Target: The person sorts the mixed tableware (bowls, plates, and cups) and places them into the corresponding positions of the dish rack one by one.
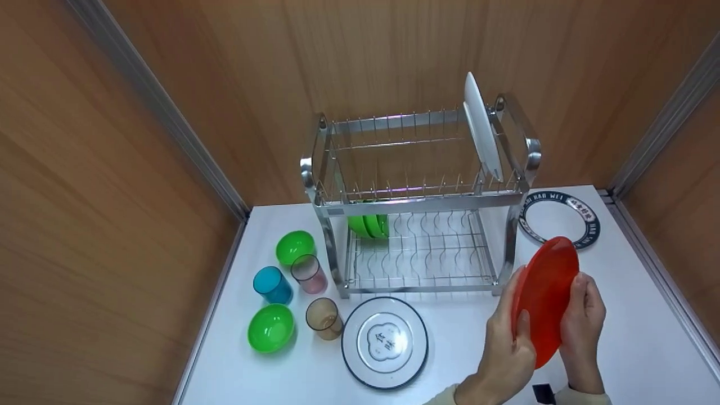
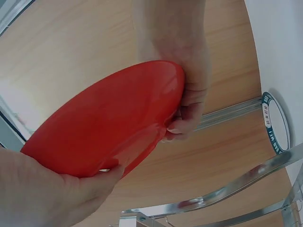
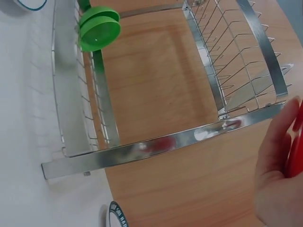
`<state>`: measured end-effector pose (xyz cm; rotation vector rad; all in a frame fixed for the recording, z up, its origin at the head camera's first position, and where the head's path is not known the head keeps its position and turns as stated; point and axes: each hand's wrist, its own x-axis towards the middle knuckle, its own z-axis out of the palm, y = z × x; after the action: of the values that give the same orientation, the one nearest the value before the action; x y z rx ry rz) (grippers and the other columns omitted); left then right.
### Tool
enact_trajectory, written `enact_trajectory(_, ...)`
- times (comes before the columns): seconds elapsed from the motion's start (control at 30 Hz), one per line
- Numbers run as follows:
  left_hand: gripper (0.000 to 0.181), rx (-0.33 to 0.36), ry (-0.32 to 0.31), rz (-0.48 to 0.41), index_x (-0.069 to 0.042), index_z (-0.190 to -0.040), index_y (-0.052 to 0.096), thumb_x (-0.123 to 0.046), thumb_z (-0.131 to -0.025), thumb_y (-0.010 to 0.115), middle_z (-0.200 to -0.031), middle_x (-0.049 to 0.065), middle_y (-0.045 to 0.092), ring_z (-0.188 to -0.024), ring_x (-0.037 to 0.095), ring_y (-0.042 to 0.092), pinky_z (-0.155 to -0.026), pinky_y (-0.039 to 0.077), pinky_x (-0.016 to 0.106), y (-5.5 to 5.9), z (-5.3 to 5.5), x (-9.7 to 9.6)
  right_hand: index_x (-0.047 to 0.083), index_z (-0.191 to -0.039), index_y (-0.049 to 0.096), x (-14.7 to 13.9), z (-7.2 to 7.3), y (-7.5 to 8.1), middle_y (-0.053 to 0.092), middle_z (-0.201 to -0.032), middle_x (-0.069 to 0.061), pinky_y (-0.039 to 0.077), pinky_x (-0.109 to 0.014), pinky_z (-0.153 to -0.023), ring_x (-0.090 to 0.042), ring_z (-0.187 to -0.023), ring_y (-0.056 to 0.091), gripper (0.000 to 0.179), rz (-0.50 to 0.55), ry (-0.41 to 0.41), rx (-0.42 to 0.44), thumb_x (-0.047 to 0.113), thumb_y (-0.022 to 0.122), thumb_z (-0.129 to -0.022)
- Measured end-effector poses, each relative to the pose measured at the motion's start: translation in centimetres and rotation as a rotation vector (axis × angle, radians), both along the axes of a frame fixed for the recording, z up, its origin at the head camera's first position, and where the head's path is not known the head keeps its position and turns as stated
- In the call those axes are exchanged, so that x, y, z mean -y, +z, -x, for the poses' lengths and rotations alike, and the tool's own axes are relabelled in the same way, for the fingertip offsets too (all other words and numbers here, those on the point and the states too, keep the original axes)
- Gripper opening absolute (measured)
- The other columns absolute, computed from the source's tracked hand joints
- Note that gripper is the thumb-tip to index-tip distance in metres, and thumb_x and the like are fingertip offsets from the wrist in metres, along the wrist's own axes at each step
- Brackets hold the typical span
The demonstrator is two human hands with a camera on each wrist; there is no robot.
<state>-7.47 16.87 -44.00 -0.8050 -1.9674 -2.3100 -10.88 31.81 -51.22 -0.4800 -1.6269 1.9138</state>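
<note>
A red plate (image 1: 547, 304) is held up on edge in front of the rack's right side, between both hands. My left hand (image 1: 503, 343) grips its near-left edge, thumb on the red face and fingers behind. On the opposite edge, my right hand (image 1: 584, 320) holds the plate with curled fingers. The left wrist view shows the red plate (image 2: 104, 118) broadside, with the left thumb over its rim. At the right border of the right wrist view, only a sliver of red shows beside the right hand (image 3: 279, 184).
A two-tier metal dish rack (image 1: 422, 199) holds a white plate (image 1: 481, 129) upstairs and green bowls (image 1: 368, 226) below. Left stand green bowls (image 1: 271, 328), a blue cup (image 1: 273, 286), pink cup (image 1: 309, 275) and brown cup (image 1: 325, 319). White plates (image 1: 385, 343) (image 1: 590, 232) lie on the table.
</note>
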Motion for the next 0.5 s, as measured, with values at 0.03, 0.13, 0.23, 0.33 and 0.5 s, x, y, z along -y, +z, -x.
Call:
enact_trajectory(0.03,0.063,-0.017,0.016,0.016,-0.017,-0.161,0.024,0.001,-0.106,0.048,-0.154,0.004,0.047,-0.132,0.013,0.053,-0.096,0.052,0.023,0.1,-0.2,0.0,0.005,-0.13,0.062,0.0,0.0,0.1,0.066,-0.117,-0.007,0.059,-0.02,-0.077,-0.023,-0.102,0.06,0.03,0.006,0.01,-0.008,0.022,0.058,-0.105)
enact_trajectory(0.13,0.064,-0.088,0.067,0.074,-0.015,-0.161,0.024,0.002,-0.105,0.049,-0.153,0.005,0.048,-0.131,0.014,0.055,-0.096,0.051,0.022,0.5,-0.6,0.0,0.006,-0.129,0.062,0.1,0.1,0.5,0.067,-0.114,-0.006,0.059,-0.02,-0.077,-0.022,-0.1,0.061,0.028,0.006,0.028,-0.009,0.022,0.058,-0.105)
enact_trajectory(0.23,0.069,-0.162,0.113,0.115,-0.013,-0.16,0.024,0.008,-0.101,0.052,-0.152,0.007,0.049,-0.131,0.016,0.056,-0.095,0.05,0.02,0.7,-0.8,0.1,0.008,-0.129,0.063,0.0,0.0,0.8,0.068,-0.112,-0.004,0.058,-0.02,-0.077,-0.02,-0.098,0.062,0.028,0.0,0.036,0.009,0.023,0.058,-0.106)
enact_trajectory(0.33,0.077,-0.222,0.158,0.138,-0.011,-0.16,0.024,0.014,-0.096,0.057,-0.152,0.01,0.048,-0.131,0.018,0.057,-0.094,0.05,0.019,0.9,-0.7,0.2,0.006,-0.13,0.064,-0.1,-0.2,0.7,0.07,-0.111,-0.004,0.06,-0.023,-0.075,-0.015,-0.095,0.069,0.029,0.001,0.062,0.013,0.022,0.057,-0.106)
enact_trajectory(0.5,0.084,-0.3,0.23,0.144,-0.007,-0.16,0.023,0.018,-0.09,0.063,-0.153,0.012,0.047,-0.132,0.021,0.057,-0.094,0.051,0.02,1.4,-0.2,0.5,0.003,-0.128,0.064,-0.7,-0.5,-0.1,0.072,-0.102,-0.007,0.06,-0.029,-0.063,-0.017,-0.078,0.075,0.03,-0.019,0.102,0.026,0.022,0.056,-0.107)
